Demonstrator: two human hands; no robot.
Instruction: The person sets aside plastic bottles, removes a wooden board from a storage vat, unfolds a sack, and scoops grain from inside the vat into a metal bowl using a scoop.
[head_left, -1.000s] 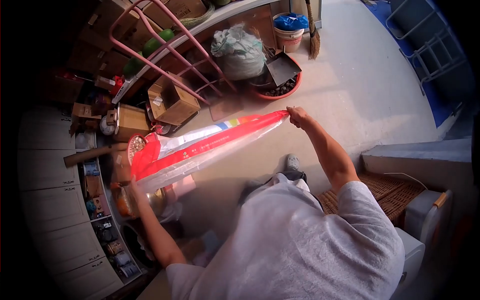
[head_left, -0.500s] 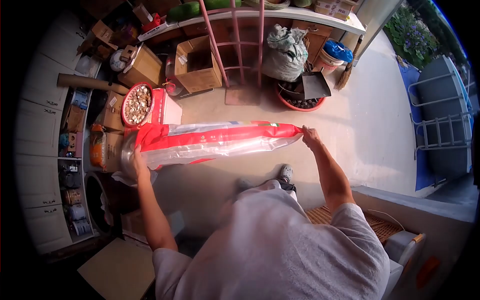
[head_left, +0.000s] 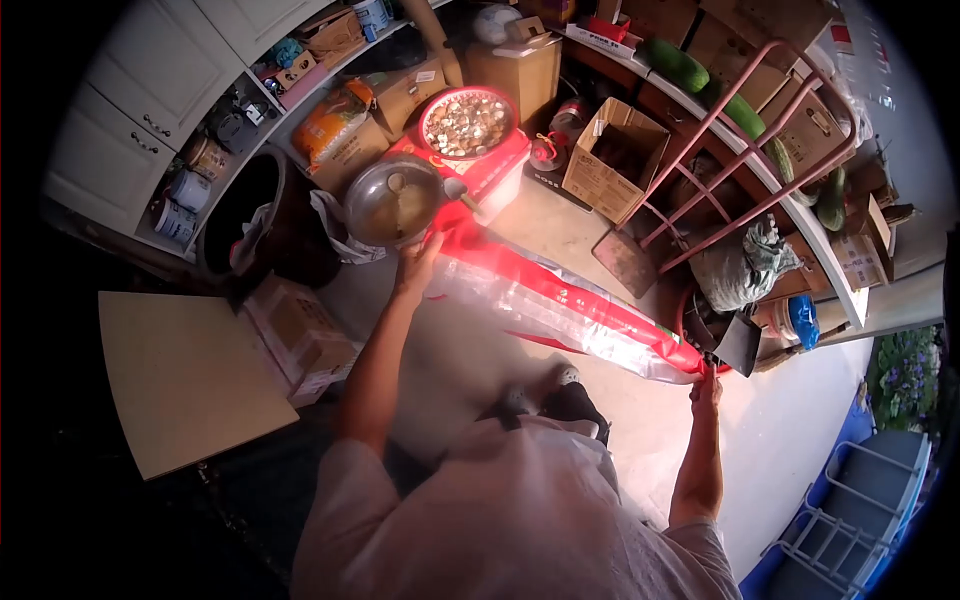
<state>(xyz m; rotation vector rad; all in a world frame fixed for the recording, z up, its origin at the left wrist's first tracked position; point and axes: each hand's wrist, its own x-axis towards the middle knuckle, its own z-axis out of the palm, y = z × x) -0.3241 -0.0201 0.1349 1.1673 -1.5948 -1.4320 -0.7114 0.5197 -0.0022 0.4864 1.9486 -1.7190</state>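
Observation:
A long red and clear plastic bag (head_left: 570,300) is stretched between my two hands. My left hand (head_left: 418,262) grips its upper left end, just below a metal bowl (head_left: 393,203) holding a scoop and something pale. The bag's far right end is pinched in my right hand (head_left: 706,390), near a black dustpan (head_left: 738,345). Behind the bag's left end, a red basket (head_left: 468,122) of small brown and white pieces rests on a red and white box (head_left: 500,185).
An open cardboard box (head_left: 615,160) and a pink hand truck (head_left: 745,150) stand ahead. To the left are a dark bin (head_left: 285,225), a flat board (head_left: 190,375) and a taped carton (head_left: 300,335). A tied grey sack (head_left: 745,268) is at the right.
The view has turned left, so the room appears rotated and the metal bowl shows fully. The bag now slants down to the right, still held at both ends.

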